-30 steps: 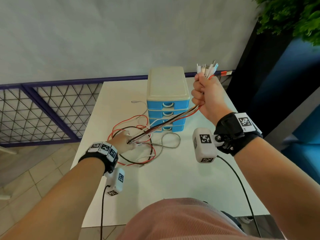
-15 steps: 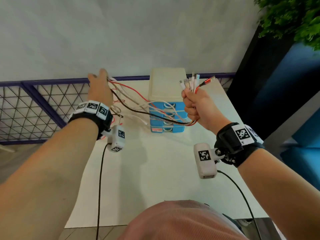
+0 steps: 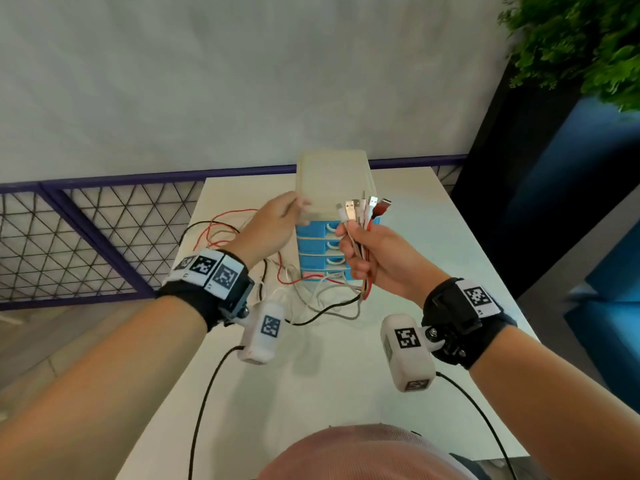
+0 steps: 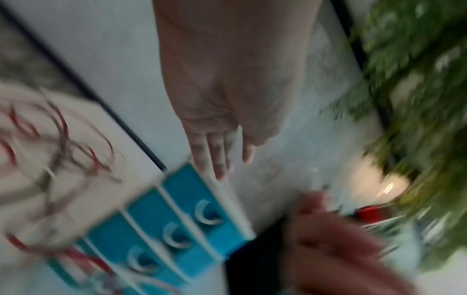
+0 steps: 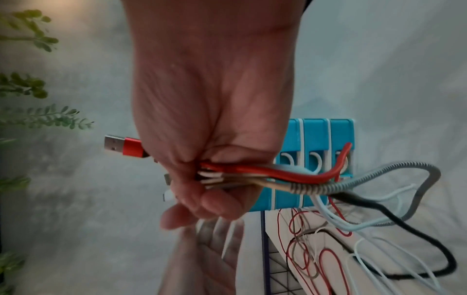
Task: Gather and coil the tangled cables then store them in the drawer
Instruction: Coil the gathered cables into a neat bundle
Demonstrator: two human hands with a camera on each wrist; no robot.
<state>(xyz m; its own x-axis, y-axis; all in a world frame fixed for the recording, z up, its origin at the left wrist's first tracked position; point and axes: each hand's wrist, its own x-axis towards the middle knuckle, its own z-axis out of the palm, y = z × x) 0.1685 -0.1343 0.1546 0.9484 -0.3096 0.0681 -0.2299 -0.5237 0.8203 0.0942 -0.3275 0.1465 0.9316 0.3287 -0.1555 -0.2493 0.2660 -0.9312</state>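
Observation:
My right hand (image 3: 362,252) grips a bundle of several cables (image 3: 360,233) in a fist in front of the blue drawer unit (image 3: 320,228). Their plugs (image 3: 363,206) stick up above it, a red USB plug (image 5: 123,147) among them. The red, white, grey and black cables (image 5: 328,179) hang from the fist and trail in loose loops (image 3: 221,230) over the white table (image 3: 346,393), left of and before the unit. My left hand (image 3: 284,216) is empty, fingers (image 4: 215,157) straight, at the unit's top left corner. All drawers (image 4: 192,219) are closed.
A purple mesh railing (image 3: 86,237) runs behind and left of the table. A green plant (image 3: 581,46) and dark blue furniture (image 3: 571,220) stand to the right. Black cords (image 3: 204,403) from the wrist cameras hang over the table's near part.
My left hand let go of the cables it held raised at the left and moved right to the drawer unit; the loops dropped back onto the table. My right hand came in slightly.

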